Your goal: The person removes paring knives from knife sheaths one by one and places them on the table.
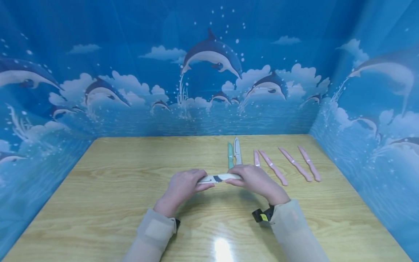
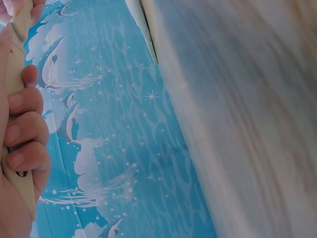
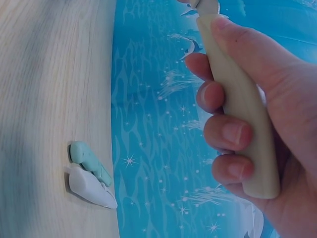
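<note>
A cream-coloured knife [image 1: 217, 178] is held level above the table in both hands. The left hand [image 1: 184, 185] grips its cream blade cover [image 2: 22, 194], fingers curled round it. My right hand [image 1: 255, 181] grips the smooth cream handle [image 3: 242, 109], with the thumb lying along it near the blade end. A short stretch of bare metal blade [image 3: 208, 6] shows between handle and cover; the rest of the blade is hidden. Beyond the right hand, a green knife [image 1: 230, 154] and a white knife [image 1: 237, 151] lie side by side on the table.
Several pink knives, among them a long one [image 1: 273, 167] and one farther right [image 1: 309, 163], lie on the right of the wooden table [image 1: 131, 203]. A blue curtain [image 1: 147, 120] printed with dolphins stands along the table's back and sides.
</note>
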Action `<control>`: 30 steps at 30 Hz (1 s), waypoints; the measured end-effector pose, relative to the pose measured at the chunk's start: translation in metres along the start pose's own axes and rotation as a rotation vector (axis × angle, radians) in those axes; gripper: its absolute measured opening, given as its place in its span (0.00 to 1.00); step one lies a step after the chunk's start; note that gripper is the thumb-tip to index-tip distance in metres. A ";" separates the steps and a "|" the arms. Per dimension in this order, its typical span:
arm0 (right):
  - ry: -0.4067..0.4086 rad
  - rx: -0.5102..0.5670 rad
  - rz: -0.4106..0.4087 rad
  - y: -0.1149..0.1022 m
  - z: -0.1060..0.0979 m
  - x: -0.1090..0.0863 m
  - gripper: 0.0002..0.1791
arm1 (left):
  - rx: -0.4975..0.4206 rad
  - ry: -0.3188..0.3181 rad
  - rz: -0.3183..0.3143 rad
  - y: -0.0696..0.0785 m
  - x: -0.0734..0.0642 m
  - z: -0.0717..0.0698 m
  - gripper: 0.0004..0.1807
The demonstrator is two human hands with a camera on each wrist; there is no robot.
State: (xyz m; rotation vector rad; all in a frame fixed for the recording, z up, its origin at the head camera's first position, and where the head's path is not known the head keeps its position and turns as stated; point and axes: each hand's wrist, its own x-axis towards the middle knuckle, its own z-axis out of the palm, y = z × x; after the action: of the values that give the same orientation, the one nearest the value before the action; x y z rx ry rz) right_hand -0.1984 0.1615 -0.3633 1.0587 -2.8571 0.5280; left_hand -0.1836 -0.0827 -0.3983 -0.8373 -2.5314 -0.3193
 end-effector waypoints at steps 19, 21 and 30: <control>0.005 -0.004 -0.004 0.003 0.000 0.000 0.14 | 0.004 -0.015 -0.022 0.000 0.001 -0.002 0.18; 0.002 -0.003 -0.002 0.003 0.000 0.001 0.14 | 0.003 -0.015 -0.023 0.000 0.001 -0.001 0.18; 0.001 -0.011 0.001 0.003 0.001 0.000 0.14 | 0.003 -0.034 -0.036 0.001 0.001 -0.003 0.17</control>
State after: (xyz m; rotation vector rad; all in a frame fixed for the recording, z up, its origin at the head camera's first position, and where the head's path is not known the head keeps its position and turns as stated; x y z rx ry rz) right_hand -0.2009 0.1634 -0.3648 1.0558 -2.8566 0.5121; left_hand -0.1829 -0.0824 -0.3950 -0.8029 -2.5806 -0.3159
